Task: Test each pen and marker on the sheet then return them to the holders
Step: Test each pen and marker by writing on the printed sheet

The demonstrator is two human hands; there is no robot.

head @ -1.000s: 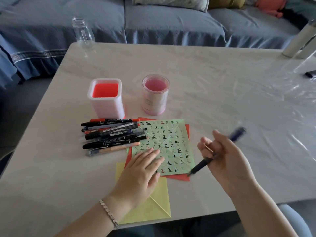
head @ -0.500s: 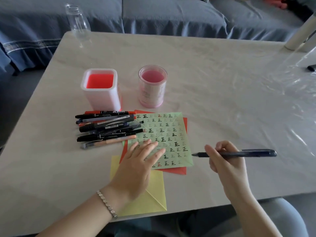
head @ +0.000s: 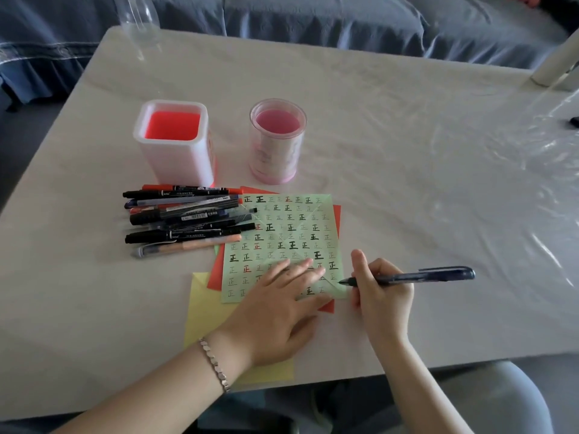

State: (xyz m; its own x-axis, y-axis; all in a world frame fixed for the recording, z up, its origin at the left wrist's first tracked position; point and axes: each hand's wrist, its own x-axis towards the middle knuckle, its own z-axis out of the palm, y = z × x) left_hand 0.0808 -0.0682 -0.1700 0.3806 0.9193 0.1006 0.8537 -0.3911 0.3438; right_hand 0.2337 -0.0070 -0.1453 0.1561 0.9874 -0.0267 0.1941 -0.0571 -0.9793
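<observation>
Since half a second ago, the right hand (head: 380, 296) has moved left, bringing the dark blue pen (head: 423, 275) from just off the paper to the right edge of the green sheet (head: 282, 227), near its lower right corner. Its fingers and thumb are curled round the front of the barrel in a writing grip. The pen lies nearly level, with its clip end pointing right. Whether the tip touches the paper cannot be told.

Just beside it, the left hand (head: 282, 308) stays flat on the lower part of the green sheet, fingers straight and spread and holding nothing, with a metal bracelet (head: 216, 364) on the wrist. Rows of small written characters in black and red cover the sheet. It lies on a red sheet (head: 336, 214), with a yellow sheet (head: 203, 308) under both.

Left of the paper, a pile of pens and markers (head: 185, 220) lies on the table (head: 407, 151), some tips overlapping the sheet's edge. Behind the pile stand a white square holder (head: 172, 145) and a pink round holder (head: 277, 145), side by side. A clear bottle (head: 138, 20) stands at the far edge, before a blue sofa (head: 313, 20).
</observation>
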